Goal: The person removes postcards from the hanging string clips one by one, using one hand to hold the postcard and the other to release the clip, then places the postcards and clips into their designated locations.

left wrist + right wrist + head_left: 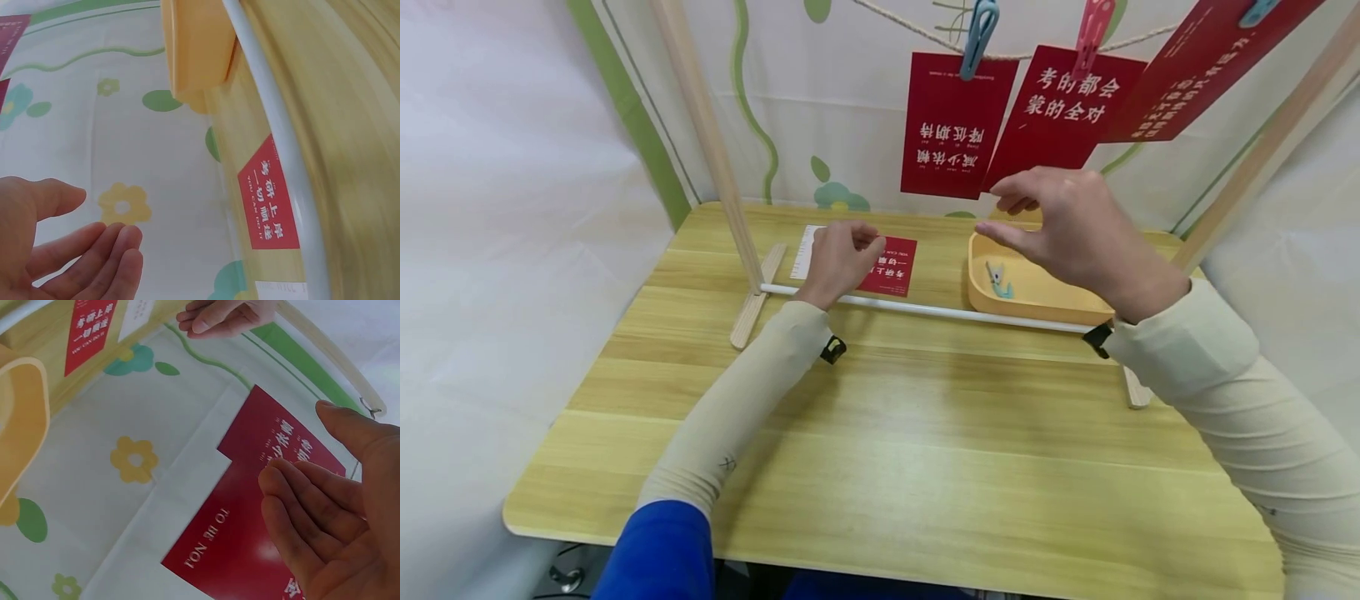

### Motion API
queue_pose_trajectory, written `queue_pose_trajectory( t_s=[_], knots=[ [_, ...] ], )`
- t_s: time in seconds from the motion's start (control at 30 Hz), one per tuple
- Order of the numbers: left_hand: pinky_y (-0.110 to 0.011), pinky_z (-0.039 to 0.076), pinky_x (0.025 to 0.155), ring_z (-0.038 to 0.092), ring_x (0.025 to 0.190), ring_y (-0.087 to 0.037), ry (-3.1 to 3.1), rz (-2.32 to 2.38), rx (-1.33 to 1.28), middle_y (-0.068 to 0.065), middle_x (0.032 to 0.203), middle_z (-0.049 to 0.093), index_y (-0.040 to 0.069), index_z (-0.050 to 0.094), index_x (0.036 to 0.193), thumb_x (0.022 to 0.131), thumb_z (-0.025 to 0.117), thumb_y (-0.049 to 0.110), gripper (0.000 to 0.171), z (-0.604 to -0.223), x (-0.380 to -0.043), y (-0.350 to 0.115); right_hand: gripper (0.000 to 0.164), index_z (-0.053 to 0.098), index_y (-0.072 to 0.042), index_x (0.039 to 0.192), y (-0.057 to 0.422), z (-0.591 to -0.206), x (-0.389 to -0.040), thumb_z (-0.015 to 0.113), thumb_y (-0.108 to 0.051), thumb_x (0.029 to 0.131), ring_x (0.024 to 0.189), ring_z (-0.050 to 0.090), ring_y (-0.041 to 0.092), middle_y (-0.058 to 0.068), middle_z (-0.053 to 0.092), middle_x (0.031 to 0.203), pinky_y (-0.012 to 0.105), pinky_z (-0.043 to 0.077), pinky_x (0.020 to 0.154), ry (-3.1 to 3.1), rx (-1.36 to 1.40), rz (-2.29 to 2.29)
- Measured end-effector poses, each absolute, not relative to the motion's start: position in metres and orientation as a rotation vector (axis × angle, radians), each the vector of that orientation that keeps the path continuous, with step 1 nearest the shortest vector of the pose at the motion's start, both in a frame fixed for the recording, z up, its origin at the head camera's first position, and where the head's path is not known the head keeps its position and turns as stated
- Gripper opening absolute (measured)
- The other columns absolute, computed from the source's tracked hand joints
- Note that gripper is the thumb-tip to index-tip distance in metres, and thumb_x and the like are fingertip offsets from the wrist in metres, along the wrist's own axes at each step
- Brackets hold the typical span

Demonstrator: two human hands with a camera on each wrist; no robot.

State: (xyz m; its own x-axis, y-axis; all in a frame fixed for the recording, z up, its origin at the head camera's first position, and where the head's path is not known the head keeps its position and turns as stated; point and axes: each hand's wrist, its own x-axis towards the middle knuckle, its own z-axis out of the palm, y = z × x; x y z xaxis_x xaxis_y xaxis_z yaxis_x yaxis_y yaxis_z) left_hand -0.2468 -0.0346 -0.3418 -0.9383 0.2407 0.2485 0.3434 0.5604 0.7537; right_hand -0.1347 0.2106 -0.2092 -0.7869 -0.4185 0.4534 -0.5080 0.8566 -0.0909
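Observation:
My left hand [846, 260] is held over the table with loosely bent fingers and nothing between them. Under and beside it lie a red card [891, 268] with white lettering and a white card [806, 250], partly covered by the hand in the head view. My right hand [1067, 229], thumb apart from the fingers, is raised just below the hanging cards and holds nothing. A red card [955, 125] hangs from a blue clothespin [979, 37]. Another red card [1060, 112] hangs beside it from a pink clothespin [1093, 33]; a third red card [1195, 75] hangs further right.
A rope [910, 27] stretches between two wooden posts [707, 133]. A white rod [925, 309] joins the posts low over the wooden table [880, 450]. Behind the rod, an orange tray [1060, 293] contains small clothespins [998, 281]. A patterned cloth [842, 117] forms the backdrop.

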Motion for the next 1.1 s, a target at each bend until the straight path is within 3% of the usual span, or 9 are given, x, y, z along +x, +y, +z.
queue_pose_trajectory(
  t_s=[0.63, 1.1],
  knots=[
    [-0.023, 0.055, 0.086, 0.066, 0.096, -0.012, -2.593, -1.395, -0.576, -0.002, 0.110, 0.073, 0.012, 0.069, 0.114, 0.093, 0.062, 0.026, 0.027, -0.320, -0.240, -0.028, 0.049, 0.062, -0.005, 0.125, 0.197, -0.153, -0.130, 0.069, -0.038, 0.088, 0.104, 0.063, 0.033, 0.018, 0.068, 0.116, 0.050, 0.052, 0.096, -2.580, 0.505, 0.230],
    [-0.022, 0.052, 0.096, 0.065, 0.108, -0.011, -2.290, -1.902, -0.623, -0.005, 0.121, 0.068, 0.013, 0.064, 0.123, 0.092, 0.067, 0.028, 0.035, -0.310, -0.243, -0.019, 0.057, 0.052, -0.012, 0.138, 0.190, -0.133, -0.134, 0.062, -0.042, 0.091, 0.115, 0.062, 0.035, 0.014, 0.063, 0.130, 0.048, 0.048, 0.106, -2.574, 0.428, 0.218]
  ],
)
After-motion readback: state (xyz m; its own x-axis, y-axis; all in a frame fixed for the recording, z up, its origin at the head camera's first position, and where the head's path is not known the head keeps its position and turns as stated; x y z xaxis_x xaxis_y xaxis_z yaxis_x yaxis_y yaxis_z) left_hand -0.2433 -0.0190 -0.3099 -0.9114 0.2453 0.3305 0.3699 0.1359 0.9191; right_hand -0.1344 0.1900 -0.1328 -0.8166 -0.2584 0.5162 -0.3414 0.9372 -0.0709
